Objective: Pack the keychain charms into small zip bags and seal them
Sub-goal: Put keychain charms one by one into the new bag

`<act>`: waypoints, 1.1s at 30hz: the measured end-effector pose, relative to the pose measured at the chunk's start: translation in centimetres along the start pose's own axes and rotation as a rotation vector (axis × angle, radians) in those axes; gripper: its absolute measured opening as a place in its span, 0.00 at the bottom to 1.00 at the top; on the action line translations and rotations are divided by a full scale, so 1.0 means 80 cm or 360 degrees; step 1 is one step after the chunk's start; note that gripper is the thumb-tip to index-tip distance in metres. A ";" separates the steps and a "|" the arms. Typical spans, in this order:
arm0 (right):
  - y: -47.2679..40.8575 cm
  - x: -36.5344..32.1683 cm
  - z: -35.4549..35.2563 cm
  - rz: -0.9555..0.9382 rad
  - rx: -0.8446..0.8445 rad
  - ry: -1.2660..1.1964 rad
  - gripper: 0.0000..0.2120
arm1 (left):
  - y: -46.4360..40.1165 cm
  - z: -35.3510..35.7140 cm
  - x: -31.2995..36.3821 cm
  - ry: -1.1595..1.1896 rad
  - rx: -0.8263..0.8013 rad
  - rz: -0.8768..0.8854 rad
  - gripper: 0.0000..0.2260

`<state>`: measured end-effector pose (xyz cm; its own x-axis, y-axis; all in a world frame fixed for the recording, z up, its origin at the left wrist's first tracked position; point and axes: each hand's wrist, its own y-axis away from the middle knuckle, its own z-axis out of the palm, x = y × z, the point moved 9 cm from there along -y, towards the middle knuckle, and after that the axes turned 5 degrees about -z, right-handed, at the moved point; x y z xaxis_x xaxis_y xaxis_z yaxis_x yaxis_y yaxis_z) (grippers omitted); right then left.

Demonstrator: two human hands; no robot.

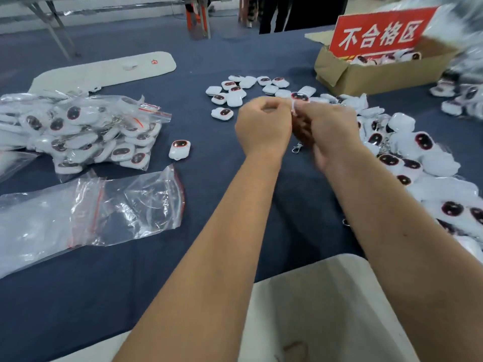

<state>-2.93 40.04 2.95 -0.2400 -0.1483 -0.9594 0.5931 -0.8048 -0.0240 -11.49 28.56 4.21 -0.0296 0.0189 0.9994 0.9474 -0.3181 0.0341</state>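
Above the middle of the dark blue table my left hand (264, 124) and my right hand (326, 131) meet, fingers curled, pinching a small white item (294, 107) between them; motion blur hides what it is. A metal keychain clasp (297, 148) dangles under my right hand. White charms with dark oval faces lie loose beyond my hands (235, 92), one alone at the left (179, 149), and in a big heap at the right (418, 163). Empty clear zip bags (91, 207) lie at the left, with bagged charms (86, 131) behind them.
A cardboard box (379, 71) with a red sign (379, 32) and charms inside stands at the back right. A white flat board (104, 69) lies at the back left, a pale sheet (326, 309) at the near edge. People's legs show behind the table.
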 end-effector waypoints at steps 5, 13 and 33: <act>-0.123 -0.041 -0.064 0.0158 0.0273 -0.0202 0.08 | -0.049 0.116 0.033 -0.0097 -0.0287 -0.0028 0.16; -0.203 -0.067 -0.099 0.0163 0.0310 -0.0517 0.09 | -0.068 0.117 -0.036 -0.1290 -0.0477 0.0002 0.13; 0.127 0.067 0.069 0.0037 -0.0596 0.0612 0.08 | 0.087 -0.158 -0.075 -0.0036 -0.0159 -0.0237 0.06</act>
<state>-2.43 27.88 -0.86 0.0339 0.1141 -0.9929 0.8453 -0.5334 -0.0324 -8.73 14.23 -1.43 -0.1592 0.0940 0.9828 0.8968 -0.4025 0.1838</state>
